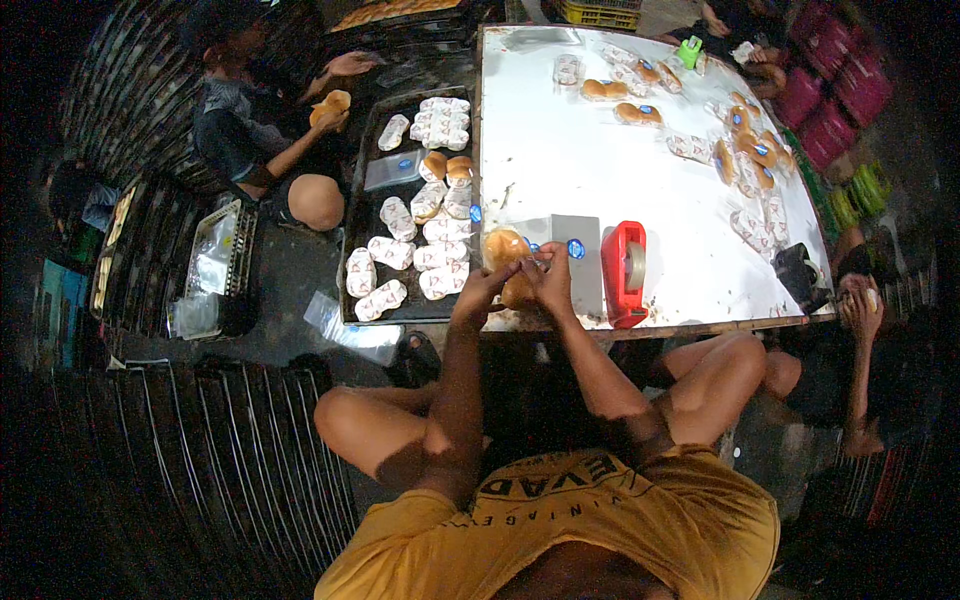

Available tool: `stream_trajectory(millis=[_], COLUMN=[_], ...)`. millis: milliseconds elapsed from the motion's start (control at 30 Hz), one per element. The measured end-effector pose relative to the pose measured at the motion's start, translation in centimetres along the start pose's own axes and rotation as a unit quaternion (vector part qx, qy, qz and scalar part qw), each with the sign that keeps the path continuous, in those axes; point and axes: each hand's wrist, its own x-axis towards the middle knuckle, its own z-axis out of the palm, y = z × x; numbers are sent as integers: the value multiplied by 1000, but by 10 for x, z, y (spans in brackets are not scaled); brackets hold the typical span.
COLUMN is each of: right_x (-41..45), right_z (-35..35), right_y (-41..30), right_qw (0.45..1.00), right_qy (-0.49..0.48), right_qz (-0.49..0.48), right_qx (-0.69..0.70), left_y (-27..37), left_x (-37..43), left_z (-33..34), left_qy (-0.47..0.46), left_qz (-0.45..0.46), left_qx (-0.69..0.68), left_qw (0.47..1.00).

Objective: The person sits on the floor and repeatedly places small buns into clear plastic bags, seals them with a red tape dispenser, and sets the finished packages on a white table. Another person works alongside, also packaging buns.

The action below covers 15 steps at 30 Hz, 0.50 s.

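Both my hands meet over a golden bread roll [507, 248] at the near left edge of the white table [559, 161]. My left hand [480, 292] grips the roll's near side, and my right hand [552, 279] has its fingers pinched at its right side; clear wrapping seems to cover the roll, though the fingers hide part of it. Just right of my hands lies a stack of clear plastic bags [581, 274] with a blue printed mark. Beside that stack stands a red tape dispenser [625, 276]. To the left, a dark tray [409, 315] holds several wrapped rolls [442, 255].
Bagged rolls [750, 150] lie across the table's right side, near a black tape dispenser [801, 279] and a green object [688, 52]. At left a co-worker [247, 135] holds a roll [330, 107] beside a crate of plastic bags [217, 255]. Other people sit along the right.
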Motion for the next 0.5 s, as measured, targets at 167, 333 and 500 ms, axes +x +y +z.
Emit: stream_trajectory(millis=[167,333,500], right_x=[18,6,32], right_z=[16,-3,-35], right_y=[32,-35,-60], right_qw=[924,946,955], right_qy=[-351,-231,-164], right_qz=[-110,-114,-147], right_qx=[107,-197,-198], left_y=[-35,-20,-5], left_x=[44,22,11], left_z=[-66,-13,31], left_qy=[-261,-45,-131], left_qz=[50,87,47], left_qx=[-424,-300,-273], left_qw=[866,949,952])
